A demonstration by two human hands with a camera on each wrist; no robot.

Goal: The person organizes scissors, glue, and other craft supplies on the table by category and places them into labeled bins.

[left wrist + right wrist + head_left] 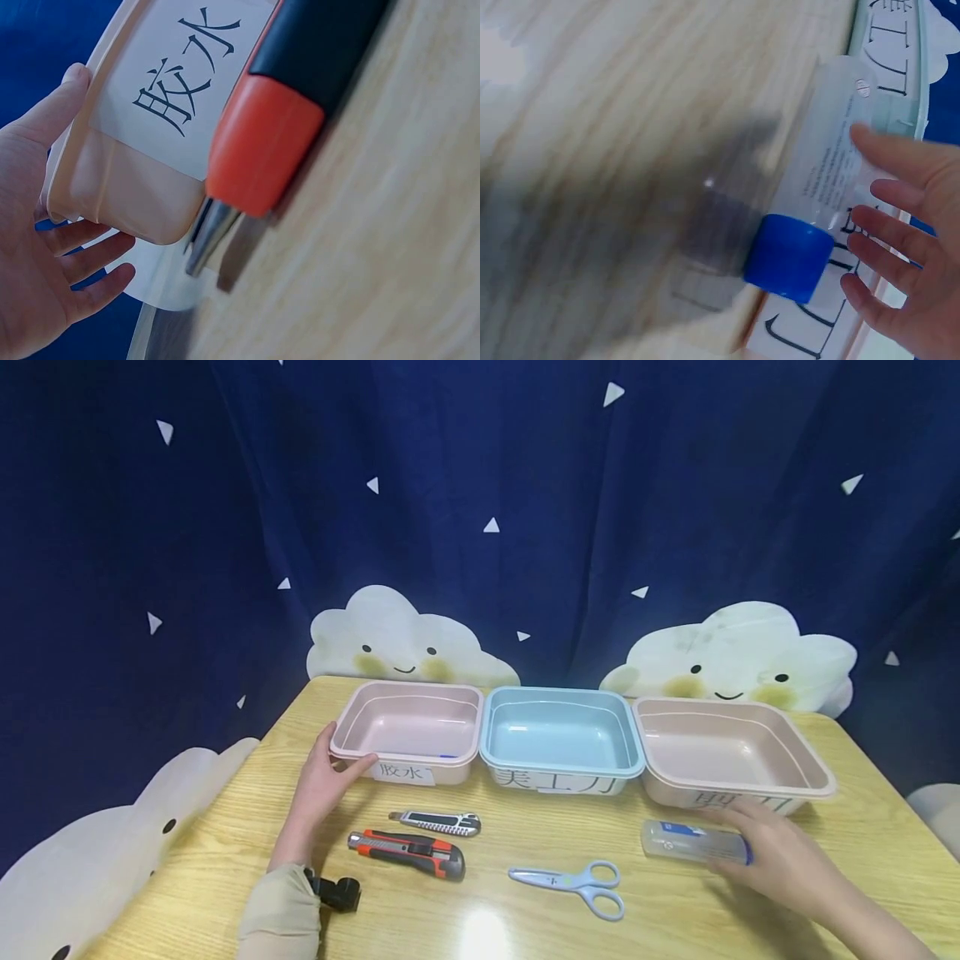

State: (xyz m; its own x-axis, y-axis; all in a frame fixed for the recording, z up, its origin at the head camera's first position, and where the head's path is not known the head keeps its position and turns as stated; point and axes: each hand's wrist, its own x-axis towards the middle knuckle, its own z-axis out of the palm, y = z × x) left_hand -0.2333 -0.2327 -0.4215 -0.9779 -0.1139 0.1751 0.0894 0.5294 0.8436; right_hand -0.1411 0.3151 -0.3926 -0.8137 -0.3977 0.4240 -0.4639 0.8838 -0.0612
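Observation:
My left hand (324,781) rests at the left corner of a pink bin (420,767). Its thumb touches the front rim beside the paper label, and its other fingers lie relaxed along the left side. To the right, my right hand (772,852) is spread around the capped end of a clear glue bottle (825,150) lying on its side, with a blue cap (789,259). The thumb overlaps the bottle in the right wrist view, while the fingers hang loosely behind it. An orange-and-black utility knife (408,852) and a slimmer grey utility knife (438,823) lie near my left hand.
Light blue scissors (570,881) lie on the wooden table (495,827) between my hands. Behind them stand a light blue bin (562,735) and a beige bin (727,752), side by side with the pink one. A dark blue curtain (450,510) hangs behind.

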